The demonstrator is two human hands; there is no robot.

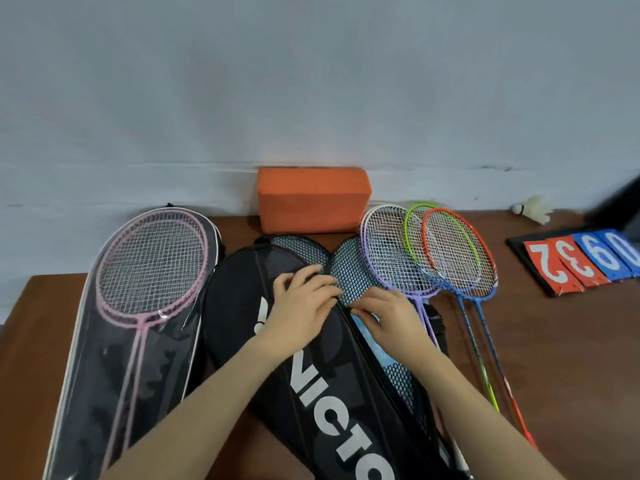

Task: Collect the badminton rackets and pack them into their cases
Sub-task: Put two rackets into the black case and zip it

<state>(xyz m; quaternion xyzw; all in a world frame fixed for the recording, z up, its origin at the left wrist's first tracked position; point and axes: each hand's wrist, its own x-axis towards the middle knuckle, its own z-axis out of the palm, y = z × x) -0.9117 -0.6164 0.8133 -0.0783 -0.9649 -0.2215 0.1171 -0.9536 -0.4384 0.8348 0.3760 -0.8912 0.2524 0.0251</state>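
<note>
At the centre of the wooden table (571, 341) lies a black Victor case (311, 368), slanting from 11 o'clock down to 5 o'clock, its mesh-lined flap (349, 271) folded open toward 1 o'clock. The left hand (301, 306) rests on the case's upper face with fingers bent and spread, pressing the fabric near the open seam; it appears to steady rather than clasp. The right hand (388, 317) sits at the seam's edge with fingertips curled as if pinching the flap or a zip pull, though what exactly it pinches cannot be told.

At 9 o'clock, a pink racket (149, 271) already lies inside a clear-fronted case (90, 358). At 2 o'clock, three loose rackets overlap: a purple racket (388, 258), a green racket (414, 226) and an orange-and-blue racket (460, 254), their shafts running toward 5 o'clock.

The rackets look light, stiff in the frame and springy in the thin shaft; the strings snag easily, so the handle or the throat is probably the safest hold. The case is soft and floppy, and likely needs one hand keeping its mouth open.

An orange block (311, 199) stands at 12 o'clock; a shuttlecock (533, 209) and number cards (581, 261) lie at 3 o'clock.
</note>
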